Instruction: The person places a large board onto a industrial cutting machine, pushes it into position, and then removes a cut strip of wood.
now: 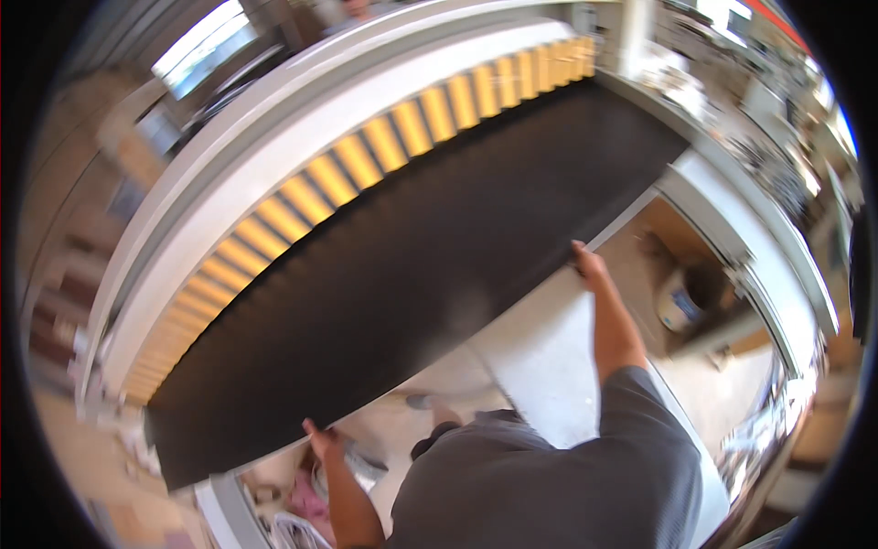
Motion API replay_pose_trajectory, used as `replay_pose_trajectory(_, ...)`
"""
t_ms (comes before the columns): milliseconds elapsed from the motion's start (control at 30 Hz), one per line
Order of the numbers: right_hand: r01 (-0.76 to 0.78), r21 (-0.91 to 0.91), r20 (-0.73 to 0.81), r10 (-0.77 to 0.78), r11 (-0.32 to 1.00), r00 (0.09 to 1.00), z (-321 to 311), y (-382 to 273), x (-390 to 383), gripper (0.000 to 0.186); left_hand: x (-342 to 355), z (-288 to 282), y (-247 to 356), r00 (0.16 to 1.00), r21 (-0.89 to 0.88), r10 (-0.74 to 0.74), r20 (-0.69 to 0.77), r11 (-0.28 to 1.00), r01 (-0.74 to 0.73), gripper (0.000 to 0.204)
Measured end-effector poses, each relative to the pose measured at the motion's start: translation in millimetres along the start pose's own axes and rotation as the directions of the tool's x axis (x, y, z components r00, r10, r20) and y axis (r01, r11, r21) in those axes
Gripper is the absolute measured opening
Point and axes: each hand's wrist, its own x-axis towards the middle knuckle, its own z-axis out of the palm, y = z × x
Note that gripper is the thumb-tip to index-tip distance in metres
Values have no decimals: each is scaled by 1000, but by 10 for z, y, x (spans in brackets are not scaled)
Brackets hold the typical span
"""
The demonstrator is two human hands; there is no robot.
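Observation:
A long black board (393,274) lies slantwise in front of me, in a large light-coloured machine frame. My left hand (320,441) grips its near edge toward the left end, thumb on top and fingers hidden beneath. Farther right along the same edge, my right hand (590,263) holds on in a similar way, its arm stretched forward. The board's far edge meets a row of yellow and dark stripes (334,178) under the machine's pale beam (274,151).
A pale side rail (759,238) borders the right side. A white bucket (681,306) stands on the floor beyond my right arm. Below the board, a pale flat surface (544,366) lies between my arms. Pink cloth (309,499) sits near my left forearm.

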Motion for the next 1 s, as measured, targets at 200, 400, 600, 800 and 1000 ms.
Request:
replay_pose_trajectory(200,-34,90,246,11,995,969,-324,82,229,73,-39,52,-111,955,521,190,-227,852,-45,79)
replay_pose_trajectory(400,-3,58,40,0,998,999,-450,193,494,50,-231,256,-89,990,512,129,-62,855,-80,85)
replay_pose_trajectory(600,-79,44,126,73,996,989,-276,124,450,72,-482,361,31,973,444,138,-184,895,-43,78)
replay_pose_trajectory(800,-83,-9,125,84,996,989,-269,130,528,87,-484,321,-27,955,499,293,-42,834,-234,75)
replay_pose_trajectory(1000,-55,15,163,52,998,985,-347,178,628,86,-558,415,64,971,357,135,-197,932,-57,72)
